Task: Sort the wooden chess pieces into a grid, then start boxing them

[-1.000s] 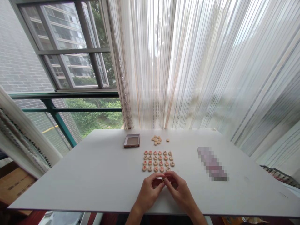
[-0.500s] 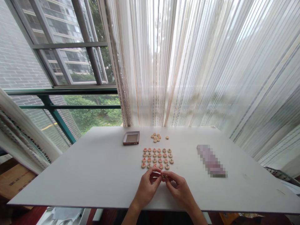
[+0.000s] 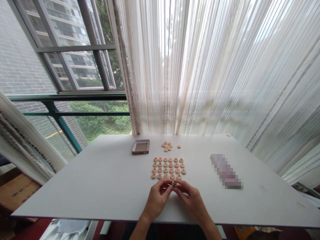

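Between the fingertips of both hands is one Chinese chess piece (image 3: 174,184), its dark character facing up toward me. My left hand (image 3: 158,197) pinches it from the left, and my right hand (image 3: 189,195) from the right. Just beyond my fingers, round wooden chess pieces with red or dark characters lie in a block of rows (image 3: 165,165). Farther back sits a loose cluster of blank-looking pieces (image 3: 166,149), with a single piece (image 3: 179,146) to its right.
An open shallow box (image 3: 140,147) stands at the back left of the white table (image 3: 100,186). On the right lies a pixelated, pinkish flat object (image 3: 226,171). Behind the table hang sheer curtains (image 3: 200,83), and a window with a green railing is at the left.
The held chess piece has turned between my fingertips, and its character now sits at a different angle. Both hands stay close together in nearly the same place. The view has shifted slightly.
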Demonstrator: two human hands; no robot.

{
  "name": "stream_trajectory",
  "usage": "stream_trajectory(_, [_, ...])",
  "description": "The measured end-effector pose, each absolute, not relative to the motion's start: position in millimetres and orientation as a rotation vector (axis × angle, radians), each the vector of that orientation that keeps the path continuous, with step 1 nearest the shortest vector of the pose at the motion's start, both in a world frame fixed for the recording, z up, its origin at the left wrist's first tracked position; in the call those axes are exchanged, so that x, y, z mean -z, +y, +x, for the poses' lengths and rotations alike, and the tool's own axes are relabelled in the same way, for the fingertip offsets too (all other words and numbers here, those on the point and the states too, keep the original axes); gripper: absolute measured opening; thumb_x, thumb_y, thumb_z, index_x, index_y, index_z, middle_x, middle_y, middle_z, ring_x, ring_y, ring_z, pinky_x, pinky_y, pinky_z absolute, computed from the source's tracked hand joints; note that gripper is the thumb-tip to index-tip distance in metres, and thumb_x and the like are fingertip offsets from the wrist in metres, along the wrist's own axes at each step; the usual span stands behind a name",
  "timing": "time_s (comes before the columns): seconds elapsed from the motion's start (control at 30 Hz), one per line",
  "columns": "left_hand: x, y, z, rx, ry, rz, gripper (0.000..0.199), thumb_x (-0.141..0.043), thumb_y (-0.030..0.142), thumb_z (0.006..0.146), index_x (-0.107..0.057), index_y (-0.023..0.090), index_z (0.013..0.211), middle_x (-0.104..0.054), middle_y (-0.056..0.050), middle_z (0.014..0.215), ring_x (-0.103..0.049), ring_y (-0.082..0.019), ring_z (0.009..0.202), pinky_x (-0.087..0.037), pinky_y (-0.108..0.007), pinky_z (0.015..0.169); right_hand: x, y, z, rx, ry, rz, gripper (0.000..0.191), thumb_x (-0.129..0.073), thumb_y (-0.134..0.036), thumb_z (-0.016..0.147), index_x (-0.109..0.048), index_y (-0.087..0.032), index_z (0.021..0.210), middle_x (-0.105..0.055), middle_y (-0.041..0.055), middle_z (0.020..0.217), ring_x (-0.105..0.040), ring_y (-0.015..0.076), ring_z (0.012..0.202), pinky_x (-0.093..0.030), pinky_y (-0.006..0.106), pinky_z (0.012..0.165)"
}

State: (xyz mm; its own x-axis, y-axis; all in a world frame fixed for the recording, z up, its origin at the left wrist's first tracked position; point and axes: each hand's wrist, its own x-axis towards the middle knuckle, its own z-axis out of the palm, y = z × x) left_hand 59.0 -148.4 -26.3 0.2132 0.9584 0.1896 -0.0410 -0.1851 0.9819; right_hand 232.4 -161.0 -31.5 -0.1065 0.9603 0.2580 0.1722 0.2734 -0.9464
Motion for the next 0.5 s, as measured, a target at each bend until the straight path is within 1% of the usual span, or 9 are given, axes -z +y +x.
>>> stream_trajectory(0.13, [26.7,-147.6,59.9,-1.183,0.933,1.436,0.028,-0.067,0.040,0.089,-0.070,0.017,0.105,-0.074,-0.010,0.102,-0.071,-0.024,0.096,-0.058,-0.033,0.087,26.1,-162.8,232.0,-0.941,-1.573,-1.098,0.027,-0.065,-0.039,0.091,-0.069,-0.024,0.113,-0.078,0.0051,0.095,-0.076,0.0224,0.087,-0.060,0.031,0.081])
stream_trajectory(0.27, [27.2,-148.2,61.3,-1.195,0.923,1.418,0.029,-0.066,0.041,0.089,-0.069,0.016,0.105,-0.074,-0.010,0.102,-0.071,-0.024,0.096,-0.059,-0.035,0.087,25.7,-163.6,232.0,-0.913,-1.600,-1.077,0.027,-0.062,-0.037,0.093,-0.067,-0.024,0.116,-0.078,0.0063,0.097,-0.075,0.0219,0.087,-0.060,0.031,0.082])
stream_trajectory(0.37, [27.4,-148.9,62.3,-1.193,0.885,1.387,0.028,-0.065,0.041,0.090,-0.067,0.016,0.103,-0.074,-0.009,0.101,-0.072,-0.024,0.094,-0.059,-0.037,0.087,27.6,-163.7,231.8,-0.891,-1.616,-1.050,0.029,-0.062,-0.037,0.093,-0.066,-0.024,0.118,-0.077,0.0059,0.095,-0.074,0.0213,0.083,-0.060,0.031,0.080])
stream_trajectory(0.5, [27.8,-148.6,62.7,-1.186,0.866,1.373,0.027,-0.064,0.042,0.091,-0.066,0.016,0.101,-0.075,-0.008,0.098,-0.073,-0.024,0.090,-0.061,-0.037,0.083,27.4,-164.5,232.1,-0.899,-1.637,-1.034,0.027,-0.062,-0.036,0.093,-0.066,-0.023,0.117,-0.076,0.0046,0.090,-0.073,0.0204,0.080,-0.060,0.031,0.079])
